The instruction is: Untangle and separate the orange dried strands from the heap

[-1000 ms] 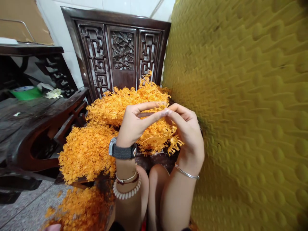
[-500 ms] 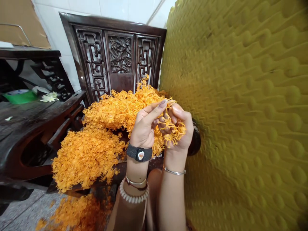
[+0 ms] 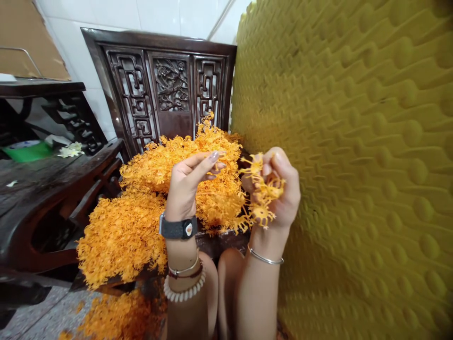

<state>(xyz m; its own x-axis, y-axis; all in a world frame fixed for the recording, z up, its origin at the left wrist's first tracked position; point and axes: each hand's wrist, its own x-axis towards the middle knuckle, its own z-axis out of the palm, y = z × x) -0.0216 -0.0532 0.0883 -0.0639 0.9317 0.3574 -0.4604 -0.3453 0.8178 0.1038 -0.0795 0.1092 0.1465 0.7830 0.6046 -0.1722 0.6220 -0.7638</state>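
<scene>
Curling around a tangled clump of orange sprigs, the right hand is closed and gripping it, with spidery strands poking out past the fingers. The left hand is raised just beside it, fingers bent toward the thumb above a large heap of orange sprigs; whether it pinches a fine strand, I cannot tell. A black wrist band and a shell-bead bracelet are circling the left arm, while a thin silver bangle is sitting on the right wrist.

The heap is spreading across a dark wooden seat and is banking up against a carved lattice panel — dark wood, with a floral relief at its centre. More loose sprigs are lying on a speckled terrazzo floor below. A mustard-yellow dimpled padded surface is rising along the right side, close to the right hand. White wall tiles are showing behind the panel. To the left, a dark wooden table is carrying a green object and some white blossoms, with brown cardboard leaning above — its lower edge resting behind the table.
</scene>
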